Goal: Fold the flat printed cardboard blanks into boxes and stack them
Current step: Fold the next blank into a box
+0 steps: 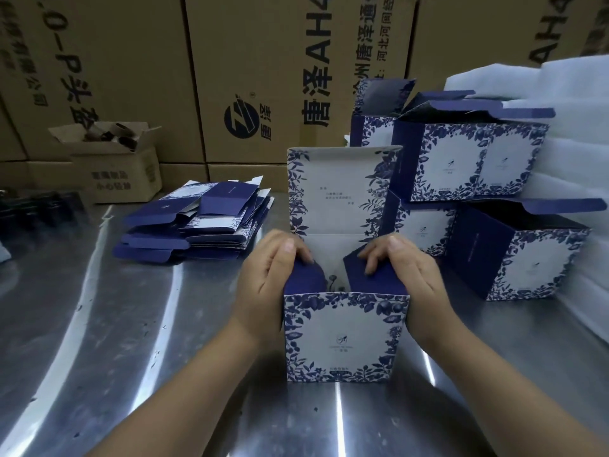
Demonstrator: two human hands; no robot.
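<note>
In the head view, the blue-and-white floral printed cardboard box [344, 334] stands upright on the scuffed shiny metal table [131, 324], close in front of the person, with its tall printed lid panel [339, 189] raised at the back. The left hand [270, 275] curls over the left wall and presses the dark blue left side flap [304, 275] inward. The right hand [408, 275] does the same to the dark blue right side flap [372, 275]. If one flap goes down ahead of the other, it may crease or block the lid's tuck, and the smooth table could let the box skid under pressure. The stack of finished printed boxes [471, 159] at right sits unevenly and might topple when another box is added. The box floor is mostly hidden, so I cannot tell whether the bottom is locked. The left fingertips are tucked out of sight. The white piled material [576, 94] is cut off and unclear. The pile of flat blue printed blanks [194, 222] waits at left.
</note>
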